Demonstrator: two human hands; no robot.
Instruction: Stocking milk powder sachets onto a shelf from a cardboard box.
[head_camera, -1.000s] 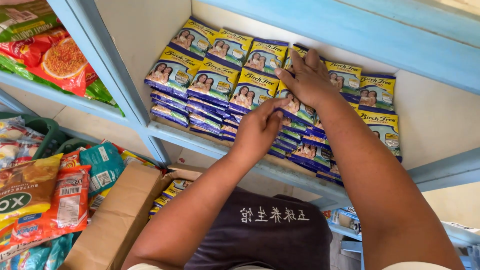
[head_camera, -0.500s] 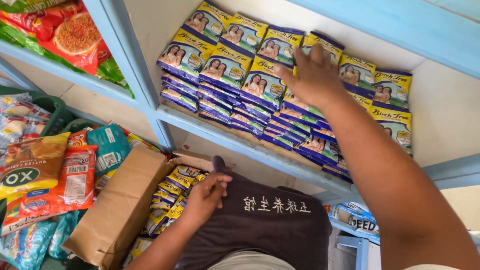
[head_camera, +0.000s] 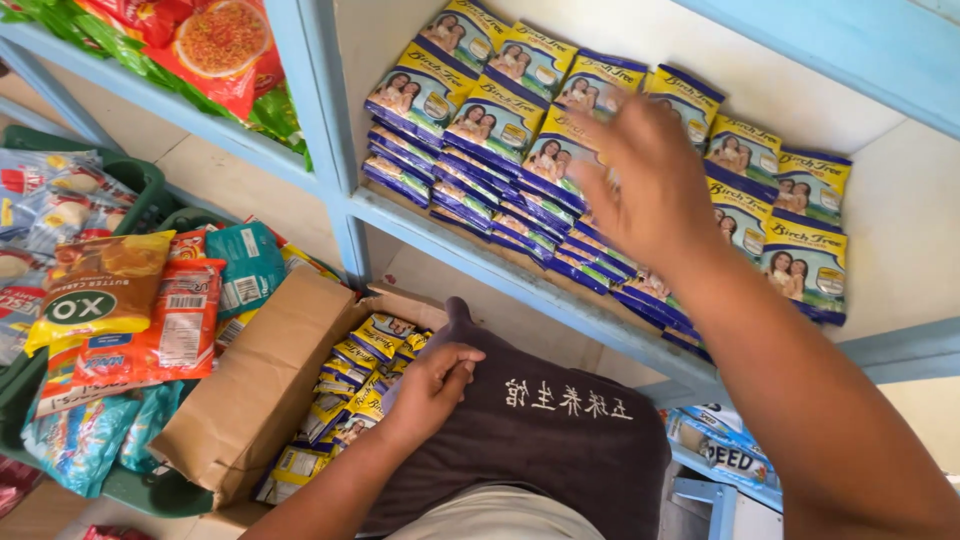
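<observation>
Rows of yellow-and-blue sachets (head_camera: 480, 130) stand stacked on a light blue shelf (head_camera: 520, 275). My right hand (head_camera: 645, 185) hovers blurred just in front of the middle stacks, fingers spread, holding nothing. My left hand (head_camera: 430, 385) is down at the open cardboard box (head_camera: 265, 385) by my dark-clad knee (head_camera: 550, 440), fingers curled over the same kind of sachets (head_camera: 350, 395) inside it. Whether the fingers have closed on a sachet I cannot tell.
A blue upright post (head_camera: 325, 130) divides the shelving. Red and green snack bags (head_camera: 200, 45) fill the upper left shelf. Green baskets (head_camera: 140, 180) at the left hold assorted packets, including a yellow candy bag (head_camera: 95, 290). A blue-and-white pack (head_camera: 725, 450) lies low right.
My left hand came off the shelf stacks and dropped to the cardboard box. My right hand lifted slightly off the sachets and is now blurred in motion.
</observation>
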